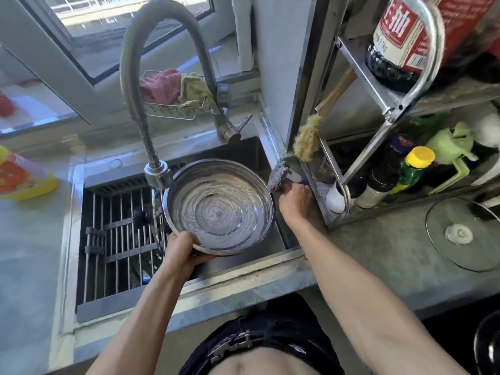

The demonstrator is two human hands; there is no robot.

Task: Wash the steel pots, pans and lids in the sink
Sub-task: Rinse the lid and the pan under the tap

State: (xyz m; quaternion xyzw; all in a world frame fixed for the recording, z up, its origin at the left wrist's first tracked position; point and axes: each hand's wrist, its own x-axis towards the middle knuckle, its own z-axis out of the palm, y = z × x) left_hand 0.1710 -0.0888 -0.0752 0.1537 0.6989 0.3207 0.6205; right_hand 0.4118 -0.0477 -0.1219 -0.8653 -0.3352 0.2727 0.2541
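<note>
- Left hand point(180, 251) grips the near rim of the steel pot point(220, 208), fingers curled under the base, thumb over the lip.
- Pot is held over the sink point(270, 155), at its right half, tilted slightly toward the camera; inside is wet with ripples showing (water level hard to judge).
- Faucet head point(158, 176) sits just at the pot's left rim, on a flexible arched hose point(162, 23).
- Right hand point(295, 200) is beside the pot's right rim, fingers clamped on a steel-wool scrubber point(278, 175); the scrubber is just outside the rim (can't tell if it touches).
- Left half of the sink carries a slatted drain rack point(116, 239); dark items under it, not identifiable.
- Wire basket point(173, 110) behind the faucet holds a pink cloth point(159, 86) and a yellow-green cloth point(193, 90).
- Tabletop point(378, 255) on the right: a glass lid point(460, 234) lying flat, and a metal shelf rack point(384, 112) with bottles, one with a yellow cap point(420, 155).
- A bristle brush point(308, 136) leans against the rack's left side.
- Yellow detergent bottle point(21, 177) on the tabletop at far left, well apart from the sink.
</note>
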